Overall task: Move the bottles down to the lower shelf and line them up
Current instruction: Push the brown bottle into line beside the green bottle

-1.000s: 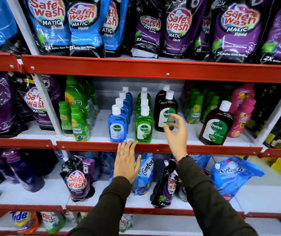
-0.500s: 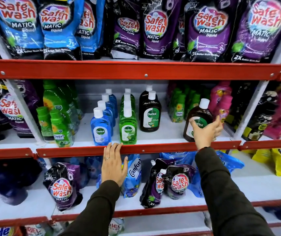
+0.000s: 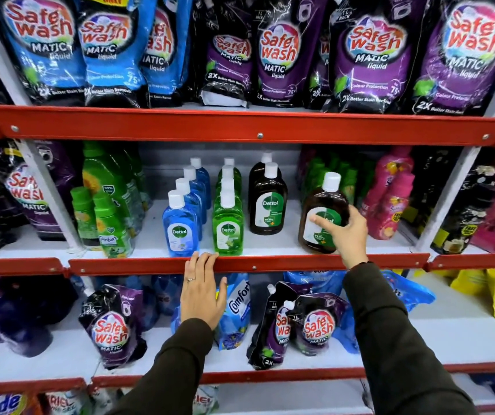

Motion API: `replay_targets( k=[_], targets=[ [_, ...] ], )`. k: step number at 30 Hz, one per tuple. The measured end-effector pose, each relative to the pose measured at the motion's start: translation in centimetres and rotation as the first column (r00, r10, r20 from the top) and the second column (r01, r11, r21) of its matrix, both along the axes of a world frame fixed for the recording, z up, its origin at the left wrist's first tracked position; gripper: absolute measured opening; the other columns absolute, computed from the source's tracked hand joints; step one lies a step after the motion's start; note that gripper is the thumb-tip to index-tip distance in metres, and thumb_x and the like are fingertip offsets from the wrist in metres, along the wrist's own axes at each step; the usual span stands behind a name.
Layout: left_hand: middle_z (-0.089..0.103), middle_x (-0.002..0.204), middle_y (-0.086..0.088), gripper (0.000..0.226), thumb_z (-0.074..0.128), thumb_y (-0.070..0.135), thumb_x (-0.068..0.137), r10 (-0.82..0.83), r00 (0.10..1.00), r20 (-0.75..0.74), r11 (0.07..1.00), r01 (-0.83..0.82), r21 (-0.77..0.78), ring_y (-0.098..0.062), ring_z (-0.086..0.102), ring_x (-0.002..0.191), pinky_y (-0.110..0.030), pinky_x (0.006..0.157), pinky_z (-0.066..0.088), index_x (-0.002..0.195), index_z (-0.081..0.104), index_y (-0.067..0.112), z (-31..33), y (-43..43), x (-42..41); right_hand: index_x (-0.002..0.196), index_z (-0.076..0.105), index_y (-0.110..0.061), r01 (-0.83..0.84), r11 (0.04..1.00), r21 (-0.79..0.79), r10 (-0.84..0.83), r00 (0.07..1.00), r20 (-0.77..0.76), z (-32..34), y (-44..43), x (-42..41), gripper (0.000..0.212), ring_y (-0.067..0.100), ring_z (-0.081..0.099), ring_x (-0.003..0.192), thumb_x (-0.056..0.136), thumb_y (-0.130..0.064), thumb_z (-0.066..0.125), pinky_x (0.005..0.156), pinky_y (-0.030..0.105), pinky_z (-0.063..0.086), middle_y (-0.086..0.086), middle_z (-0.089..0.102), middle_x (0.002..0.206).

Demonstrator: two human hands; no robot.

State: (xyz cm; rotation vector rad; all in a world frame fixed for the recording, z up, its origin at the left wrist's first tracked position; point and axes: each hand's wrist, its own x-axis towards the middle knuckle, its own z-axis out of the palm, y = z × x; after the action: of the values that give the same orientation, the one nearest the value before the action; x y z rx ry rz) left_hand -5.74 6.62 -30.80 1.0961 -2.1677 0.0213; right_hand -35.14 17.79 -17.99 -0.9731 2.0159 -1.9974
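Brown bottle (image 3: 322, 217) tilted off shelf edge (image 3: 270, 264).

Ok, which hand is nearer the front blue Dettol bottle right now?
Left. The left hand rests on the red shelf edge just below the front blue Dettol bottle. The right hand is far off to its right, gripping the brown Dettol bottle.

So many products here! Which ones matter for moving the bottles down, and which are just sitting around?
Part of the job:
- brown Dettol bottle, gripped by the right hand
- blue Dettol bottles
- green Dettol bottles
- dark Dettol bottles
- lower shelf

Just there:
- Safe Wash pouches
- pink bottles
- Comfort pouch
- left hand, resting on the red shelf edge
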Motion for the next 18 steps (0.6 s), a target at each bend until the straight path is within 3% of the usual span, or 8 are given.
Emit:
replay_targets(
  k=[3, 9, 18],
  targets=[
    [0.049, 0.149, -0.015, 0.057, 0.043, 0.037, 0.097, -0.012, 1.0, -0.003, 1.0, 0.012, -0.006, -0.033, 0.031, 0.149, -0.044, 0.126, 0.019, 0.146, 0.046, 0.008, 0.0, -0.1, 0.1, 0.114, 0.072, -0.012, -0.124, 0.992, 0.026, 0.124, 0.992, -0.015, 0.3, -1.5, 2.0, 0.068, 0.028, 0.076, 0.106, 0.058, -0.039, 0.097, 0.097, 0.049, 0.061, 0.008, 0.08, 0.11],
    [0.051, 0.148, -0.013, 0.057, 0.043, 0.037, 0.097, -0.012, 1.0, 0.028, 0.999, 0.013, -0.03, -0.031, 0.032, 0.147, -0.045, 0.124, 0.018, 0.147, 0.045, 0.01, 0.2, 0.0, 0.4, 0.113, 0.071, -0.008, -0.247, 0.968, 0.043, 0.246, 0.969, 0.026, -0.6, -3.7, 5.1, 0.055, 0.028, 0.075, 0.108, 0.065, -0.016, 0.096, 0.098, 0.045, 0.061, 0.011, 0.078, 0.111],
    [0.052, 0.148, -0.012, 0.057, 0.043, 0.036, 0.096, -0.015, 0.999, 0.029, 0.999, 0.016, -0.049, -0.031, 0.032, 0.147, -0.046, 0.124, 0.018, 0.147, 0.043, 0.01, 0.0, -0.1, 0.5, 0.11, 0.072, -0.016, -0.327, 0.942, 0.077, 0.325, 0.945, 0.037, -0.5, -5.5, 5.3, 0.057, 0.025, 0.076, 0.106, 0.061, -0.024, 0.098, 0.097, 0.045, 0.061, 0.01, 0.079, 0.112]
  ],
)
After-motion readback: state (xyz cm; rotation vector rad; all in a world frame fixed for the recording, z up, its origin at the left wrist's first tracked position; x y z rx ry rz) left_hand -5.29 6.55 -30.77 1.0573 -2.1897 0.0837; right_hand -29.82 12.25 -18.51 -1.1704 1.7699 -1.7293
